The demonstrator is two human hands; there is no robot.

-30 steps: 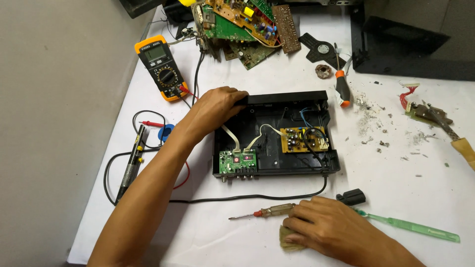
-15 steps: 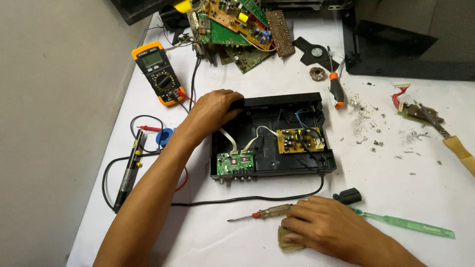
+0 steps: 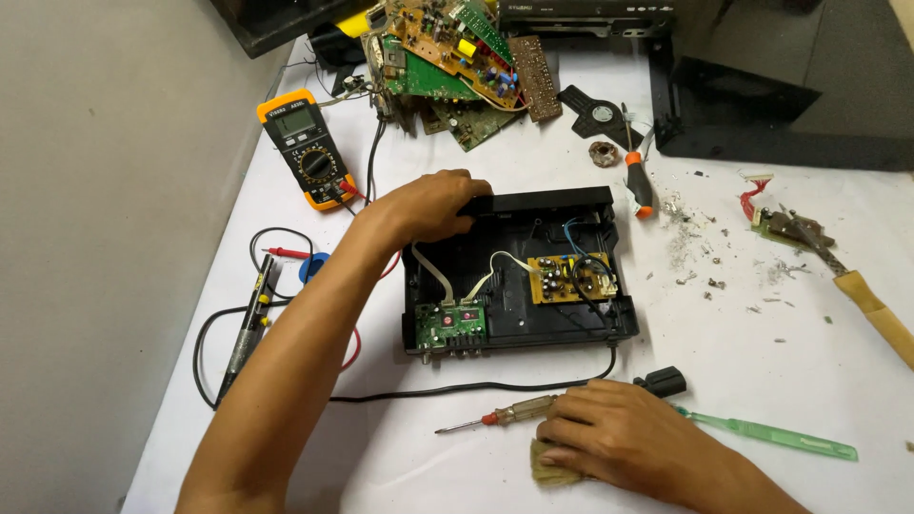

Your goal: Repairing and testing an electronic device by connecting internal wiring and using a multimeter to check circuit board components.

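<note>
Gripping black case [image 3: 519, 269] — left hand [image 3: 428, 205], right hand [image 3: 619, 433] on brush [image 3: 547, 468]

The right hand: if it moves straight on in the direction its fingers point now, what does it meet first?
The right hand points left along the table. It already touches the screwdriver, whose shaft leads that way; beyond that, likely the left forearm, though depth is unclear.

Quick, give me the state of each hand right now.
Left hand: closed over the far left corner of the open black case.
Right hand: resting flat on a tan pad, fingers over the screwdriver.
</note>
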